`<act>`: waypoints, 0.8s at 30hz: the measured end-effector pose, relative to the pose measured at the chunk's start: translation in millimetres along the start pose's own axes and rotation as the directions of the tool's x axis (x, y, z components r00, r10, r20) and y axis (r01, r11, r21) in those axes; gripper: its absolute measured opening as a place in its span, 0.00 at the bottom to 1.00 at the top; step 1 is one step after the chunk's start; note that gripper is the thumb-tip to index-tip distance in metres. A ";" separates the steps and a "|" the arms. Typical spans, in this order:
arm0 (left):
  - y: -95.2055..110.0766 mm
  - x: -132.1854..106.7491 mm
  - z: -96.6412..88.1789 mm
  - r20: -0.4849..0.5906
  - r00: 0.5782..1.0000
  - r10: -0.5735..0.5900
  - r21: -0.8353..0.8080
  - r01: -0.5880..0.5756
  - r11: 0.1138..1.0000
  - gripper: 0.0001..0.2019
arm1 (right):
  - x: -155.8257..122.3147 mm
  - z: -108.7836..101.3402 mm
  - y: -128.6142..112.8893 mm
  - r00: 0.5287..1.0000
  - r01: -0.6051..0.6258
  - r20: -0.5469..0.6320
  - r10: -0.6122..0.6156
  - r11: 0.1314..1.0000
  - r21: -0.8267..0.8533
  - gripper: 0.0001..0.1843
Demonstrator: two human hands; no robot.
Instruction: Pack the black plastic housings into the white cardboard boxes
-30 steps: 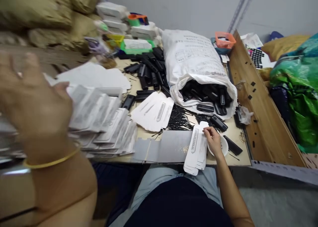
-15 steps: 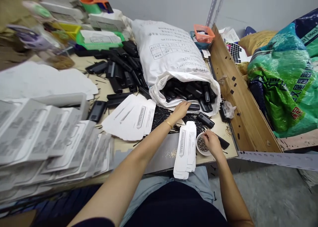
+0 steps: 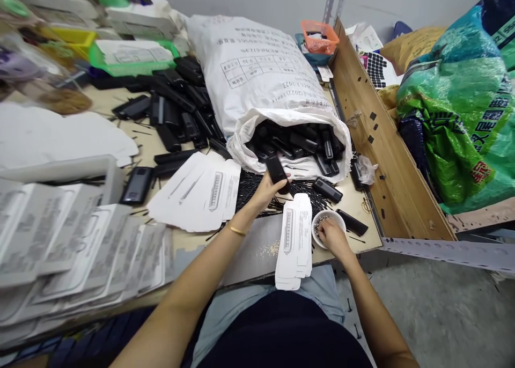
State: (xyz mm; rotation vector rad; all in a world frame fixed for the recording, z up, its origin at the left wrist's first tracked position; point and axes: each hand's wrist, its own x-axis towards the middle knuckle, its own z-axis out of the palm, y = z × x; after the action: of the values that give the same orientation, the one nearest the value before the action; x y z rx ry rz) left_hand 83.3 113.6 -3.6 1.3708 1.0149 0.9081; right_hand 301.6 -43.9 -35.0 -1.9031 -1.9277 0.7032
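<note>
My left hand (image 3: 266, 192) grips a black plastic case (image 3: 277, 170), tilted up in front of the sack mouth and above a heap of thin black sticks (image 3: 251, 188). My right hand (image 3: 333, 237) reaches into a white bowl (image 3: 341, 221) of small shiny metal pieces, possibly screws. Its fingertips are pinched together among them; what they hold is too small to make out. Between my arms lies a stack of flat white printed cartons (image 3: 295, 239), overhanging the table's front edge. Two more black cases, a farther one (image 3: 328, 189) and a nearer one (image 3: 351, 222), lie close to the bowl.
A white woven sack (image 3: 261, 62) full of black cases opens toward me. Left of it is a pile of black cases (image 3: 173, 105). Printed boxes (image 3: 80, 250) are stacked at the left. A wooden board (image 3: 390, 159) edges the table's right side, with green bags (image 3: 462, 121) beyond.
My left hand has drawn back from the sack mouth, lifting a black case. My right hand has moved slightly left and deeper into the bowl. The view has shifted a little.
</note>
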 end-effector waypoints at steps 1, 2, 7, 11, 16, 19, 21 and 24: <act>2.4 -14.7 0.1 0.001 0.999 -0.053 -0.207 0.052 0.977 0.23 | -0.3 -1.2 0.4 0.999 -0.022 -0.023 0.023 0.999 0.049 0.07; 4.6 -27.8 1.3 0.004 0.994 -0.113 -0.399 0.105 0.911 0.24 | -0.5 -2.6 -0.1 0.997 -0.051 -0.057 0.059 0.991 0.124 0.06; 14.6 -64.5 18.2 -0.030 0.897 -0.442 -0.813 0.235 0.532 0.15 | 5.1 -6.4 -28.3 0.956 -0.083 -0.150 0.253 0.721 0.688 0.08; 23.6 -75.0 29.9 0.015 0.836 -0.549 -0.907 0.243 0.345 0.11 | 14.8 -0.6 -71.1 0.965 -0.006 -0.110 0.236 0.441 0.897 0.10; 35.1 -83.2 28.2 0.026 0.836 -0.548 -0.953 0.187 0.240 0.15 | 19.8 3.2 -101.6 0.971 0.059 -0.123 0.205 0.292 0.954 0.10; 40.1 -86.3 25.0 0.013 0.841 -0.541 -0.966 0.151 0.211 0.15 | 20.3 4.1 -106.9 0.960 0.097 -0.177 0.215 0.335 0.937 0.07; 41.9 -88.0 24.3 0.009 0.840 -0.542 -0.969 0.141 0.201 0.15 | 19.9 5.5 -109.3 0.944 0.126 -0.234 0.232 0.401 0.907 0.05; 42.1 -90.3 25.5 0.022 0.838 -0.545 -0.971 0.147 0.186 0.16 | 18.2 6.5 -113.3 0.906 0.195 -0.365 0.213 0.555 0.809 0.03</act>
State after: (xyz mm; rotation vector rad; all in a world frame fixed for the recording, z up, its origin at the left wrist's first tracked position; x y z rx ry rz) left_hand 80.5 20.8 40.6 -0.1363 0.6974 1.1071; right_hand 203.7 -24.2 21.8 -1.2692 -0.9779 0.8964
